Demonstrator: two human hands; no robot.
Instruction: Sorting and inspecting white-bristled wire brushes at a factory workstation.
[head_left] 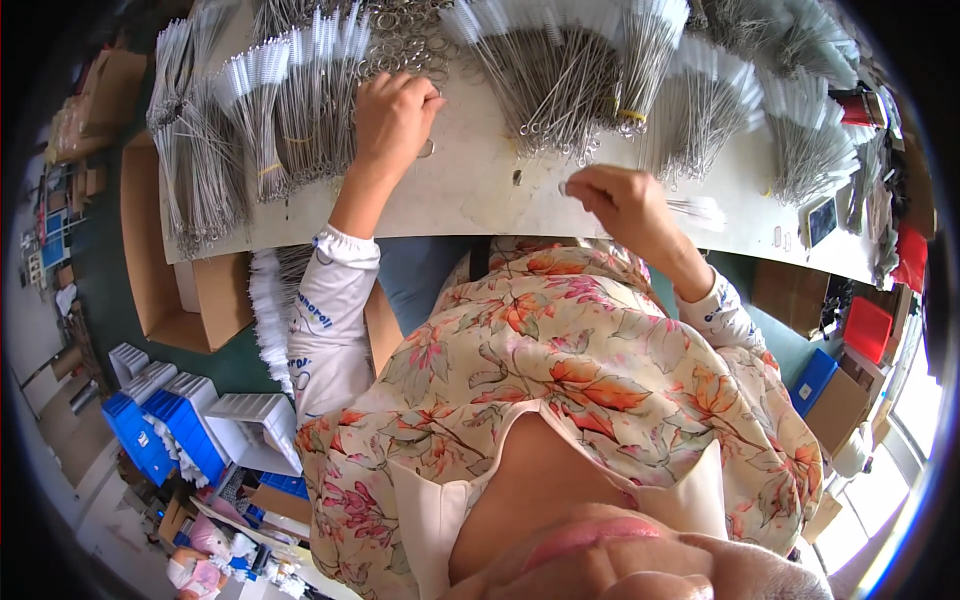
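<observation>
My left hand (pixel 395 120) is over the table beside a heap of loose metal rings (pixel 405 42), its fingers curled closed. What it grips, if anything, is hidden under the fingers. One metal ring (pixel 428 149) shows just by its wrist side. Closer to the table's front edge, my right hand (pixel 625 203) is closed in a pinch, with a small pale spot at the fingertips too small to name. White bristles of wire-handled cleaning brushes (pixel 697 211) show on the table just right of that hand.
Bundles of wire-handled brushes stand in rows at left (pixel 300 120) and right (pixel 560 85) on the pale table (pixel 470 200). A phone-like device (pixel 822 221) lies at the right edge. Cardboard box (pixel 215 300), blue bins (pixel 185 425) and a red bin (pixel 867 330) stand below.
</observation>
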